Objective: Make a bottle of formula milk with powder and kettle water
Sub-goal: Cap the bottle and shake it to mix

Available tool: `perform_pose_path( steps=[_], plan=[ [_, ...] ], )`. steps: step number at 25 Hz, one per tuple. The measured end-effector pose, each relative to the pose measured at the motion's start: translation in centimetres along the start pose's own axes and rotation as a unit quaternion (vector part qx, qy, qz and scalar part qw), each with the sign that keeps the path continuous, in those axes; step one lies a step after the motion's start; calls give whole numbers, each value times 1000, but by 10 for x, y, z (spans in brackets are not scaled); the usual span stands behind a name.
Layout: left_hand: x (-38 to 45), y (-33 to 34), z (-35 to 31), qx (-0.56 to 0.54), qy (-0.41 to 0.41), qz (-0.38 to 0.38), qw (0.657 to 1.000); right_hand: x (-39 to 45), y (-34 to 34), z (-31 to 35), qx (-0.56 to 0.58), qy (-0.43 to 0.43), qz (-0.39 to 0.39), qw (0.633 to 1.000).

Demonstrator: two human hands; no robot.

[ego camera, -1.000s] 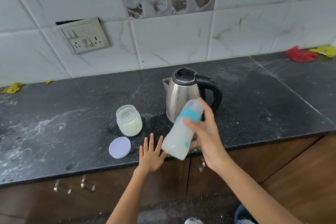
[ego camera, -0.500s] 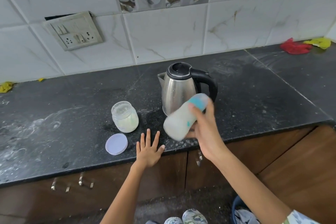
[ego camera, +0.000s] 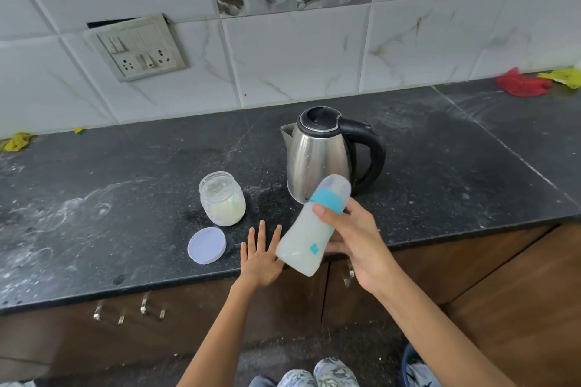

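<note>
My right hand [ego camera: 355,242] grips a capped baby bottle [ego camera: 309,234] with a teal ring, full of cloudy white milk, tilted above the counter's front edge. Flat on the black counter [ego camera: 125,192], my left hand [ego camera: 259,256] rests with fingers spread, just left of the bottle's base. A steel kettle [ego camera: 317,155] with a black handle and shut lid stands behind the bottle. To its left sits an open glass jar of powder [ego camera: 222,203], with its white lid [ego camera: 207,245] lying in front of it.
White powder smears mark the counter's left part. A red cloth [ego camera: 522,85] and a yellow one [ego camera: 562,77] lie at the far right, a yellow scrap [ego camera: 15,141] at the far left. A wall socket plate [ego camera: 138,47] hangs above. Brown cabinet doors run below the counter.
The bottle in my right hand has swung up and back down, its tilt changing. My left hand has stayed flat on the counter. The view has shifted a little.
</note>
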State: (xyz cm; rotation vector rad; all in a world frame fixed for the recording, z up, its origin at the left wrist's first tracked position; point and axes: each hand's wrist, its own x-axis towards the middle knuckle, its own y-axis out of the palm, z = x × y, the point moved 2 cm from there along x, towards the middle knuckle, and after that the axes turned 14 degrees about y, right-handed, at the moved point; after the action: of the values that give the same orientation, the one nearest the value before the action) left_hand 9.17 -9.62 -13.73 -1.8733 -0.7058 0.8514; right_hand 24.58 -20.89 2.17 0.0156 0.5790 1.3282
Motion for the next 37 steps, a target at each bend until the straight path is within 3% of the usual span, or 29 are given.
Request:
perform_pose_path(
  steps=[5,8,15,20,23,25,29,32,35,37],
  plan=[
    [1,-1,2,-23,11,16,1000,5,4,-9,171,140,25,975],
    [0,-2,0,-8,7,17,1000,5,1,-12,200,161,45,966],
    [2,0,2,-13,2,14,1000,-5,-8,0,97,75,86,989],
    [0,-1,1,-29,9,13,999,-7,-7,11,1,-17,-15,1000],
    [0,-1,1,-36,11,6,999,2,-8,14,80,-70,-57,993],
    [1,0,2,-41,10,6,999,3,-5,9,109,-62,-54,991],
    [3,6,7,9,4,0,1000,-5,2,-7,18,-7,50,999],
    [6,6,8,-37,12,-8,999,4,-6,2,159,-41,-6,986],
    [4,10,7,17,1,-9,1000,0,6,-6,59,8,49,997],
    [3,11,9,27,1,-23,999,-4,13,-6,53,-6,67,996]
  ],
)
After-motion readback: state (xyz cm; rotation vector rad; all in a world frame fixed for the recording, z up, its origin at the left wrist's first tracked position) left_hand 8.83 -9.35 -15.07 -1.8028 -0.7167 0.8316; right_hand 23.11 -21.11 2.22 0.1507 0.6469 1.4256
